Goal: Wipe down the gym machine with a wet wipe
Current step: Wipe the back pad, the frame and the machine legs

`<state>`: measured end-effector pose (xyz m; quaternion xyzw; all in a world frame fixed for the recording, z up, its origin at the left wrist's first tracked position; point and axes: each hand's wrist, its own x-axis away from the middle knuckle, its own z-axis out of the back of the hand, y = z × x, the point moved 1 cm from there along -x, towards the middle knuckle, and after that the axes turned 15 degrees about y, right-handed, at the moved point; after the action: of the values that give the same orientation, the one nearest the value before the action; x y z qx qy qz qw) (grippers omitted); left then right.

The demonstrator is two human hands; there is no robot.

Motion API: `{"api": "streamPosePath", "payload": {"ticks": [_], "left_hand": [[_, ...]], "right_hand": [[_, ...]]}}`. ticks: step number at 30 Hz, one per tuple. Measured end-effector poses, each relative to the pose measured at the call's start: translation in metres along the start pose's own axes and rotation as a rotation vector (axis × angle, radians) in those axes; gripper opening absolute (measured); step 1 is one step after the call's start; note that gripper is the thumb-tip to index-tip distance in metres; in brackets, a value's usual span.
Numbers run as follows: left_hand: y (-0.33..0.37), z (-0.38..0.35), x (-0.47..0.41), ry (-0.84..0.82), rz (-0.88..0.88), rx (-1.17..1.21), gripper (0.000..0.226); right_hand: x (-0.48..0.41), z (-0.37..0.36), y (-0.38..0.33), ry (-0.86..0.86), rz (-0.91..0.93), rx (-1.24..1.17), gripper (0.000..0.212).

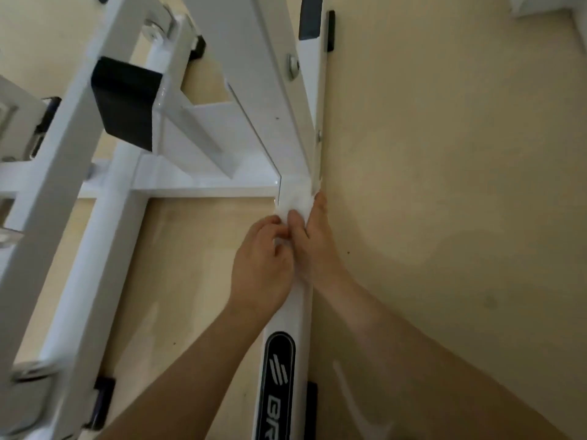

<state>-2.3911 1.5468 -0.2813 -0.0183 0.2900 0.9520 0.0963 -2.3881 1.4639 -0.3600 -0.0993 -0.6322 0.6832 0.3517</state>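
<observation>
The white steel frame of the gym machine point(219, 138) fills the left and centre, and its floor rail point(287, 315) runs toward me with a black logo badge point(279, 360). A crumpled white wet wipe point(297, 203) lies on the rail at the joint with the cross beam. My right hand point(313, 239) holds the wipe against the rail, thumb on top and fingers down the rail's right side. My left hand point(262, 265) sits on the rail's left side, its fingertips pinching the wipe's near edge.
A black pad point(124, 103) is mounted on the slanted upright at upper left. Black rubber feet point(330, 31) point(103, 401) sit under the frame on the beige floor point(444, 185). A bolt head point(293, 66) sticks out of the rear strut.
</observation>
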Motion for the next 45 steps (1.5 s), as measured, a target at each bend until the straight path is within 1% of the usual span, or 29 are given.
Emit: {"api": "streamPosePath", "payload": {"ticks": [1,2,4,6,9,11,13,15,17,18,20,23,25,27,29,31,33,34,36,38,41,43,45], "left_hand": [[-0.008,0.003,0.01,0.006,0.048,-0.008,0.022],[-0.016,0.006,0.021,-0.008,0.102,-0.008,0.018],[-0.029,0.013,0.043,-0.069,0.23,0.039,0.008],[-0.035,0.019,0.062,-0.079,0.327,0.096,0.004],[-0.038,0.021,0.074,-0.031,0.343,0.074,0.004],[-0.037,0.022,0.076,-0.027,0.333,0.067,0.004],[-0.037,0.022,0.075,-0.053,0.319,0.076,0.005],[-0.036,0.025,0.077,-0.078,0.332,0.127,0.012],[-0.033,0.029,0.078,-0.097,0.352,0.166,0.024],[-0.033,0.031,0.076,-0.109,0.343,0.15,0.03],[-0.037,0.034,0.066,-0.146,0.307,0.085,0.038],[-0.042,0.038,0.043,-0.262,0.264,-0.013,0.039],[-0.043,0.04,0.036,-0.381,0.214,-0.1,0.037],[-0.042,0.041,0.036,-0.466,0.115,-0.218,0.038],[-0.039,0.038,0.04,-0.464,0.008,-0.299,0.042],[-0.035,0.034,0.044,-0.375,-0.068,-0.329,0.048],[-0.029,0.031,0.048,-0.285,-0.097,-0.301,0.056],[-0.027,0.03,0.05,-0.275,-0.1,-0.27,0.058],[-0.028,0.029,0.052,-0.301,-0.07,-0.173,0.058],[-0.033,0.029,0.048,-0.332,-0.018,-0.093,0.054],[-0.034,0.035,0.034,-0.403,0.003,-0.083,0.05],[-0.028,0.041,0.022,-0.453,-0.044,-0.113,0.051],[-0.018,0.046,0.012,-0.454,-0.11,-0.117,0.049]], "right_hand": [[0.02,0.002,0.006,0.008,0.01,0.001,0.073],[0.04,0.004,0.014,0.012,0.019,0.01,0.072],[0.078,0.007,0.028,-0.017,0.013,0.012,0.074],[0.113,0.009,0.04,-0.039,-0.01,-0.014,0.08],[0.16,0.015,0.055,-0.043,-0.019,-0.03,0.097],[0.177,0.019,0.059,-0.064,-0.023,-0.05,0.107],[0.166,0.015,0.056,-0.082,-0.1,-0.08,0.109],[0.13,0.008,0.051,-0.038,-0.149,-0.123,0.098],[0.086,0.007,0.039,0.013,-0.153,-0.095,0.09],[0.071,0.008,0.033,0.018,-0.139,-0.073,0.09],[0.072,0.009,0.028,-0.002,-0.105,-0.04,0.088],[0.12,0.016,0.042,-0.086,-0.072,-0.011,0.081],[0.157,0.022,0.052,-0.126,-0.081,0.02,0.083],[0.189,0.03,0.058,-0.168,-0.098,0.08,0.088],[0.212,0.038,0.064,-0.265,-0.131,0.093,0.089],[0.222,0.042,0.07,-0.333,-0.161,0.103,0.081],[0.212,0.04,0.06,-0.309,-0.188,0.098,0.072],[0.199,0.037,0.052,-0.276,-0.178,0.065,0.067],[0.16,0.03,0.038,-0.181,-0.129,0.011,0.056],[0.12,0.022,0.022,-0.146,-0.079,0.022,0.058],[0.089,0.019,0.0,-0.106,0.006,0.09,0.059],[0.082,0.028,-0.012,-0.116,0.032,0.161,0.049],[0.069,0.042,-0.021,-0.112,0.017,0.27,0.035]]}}
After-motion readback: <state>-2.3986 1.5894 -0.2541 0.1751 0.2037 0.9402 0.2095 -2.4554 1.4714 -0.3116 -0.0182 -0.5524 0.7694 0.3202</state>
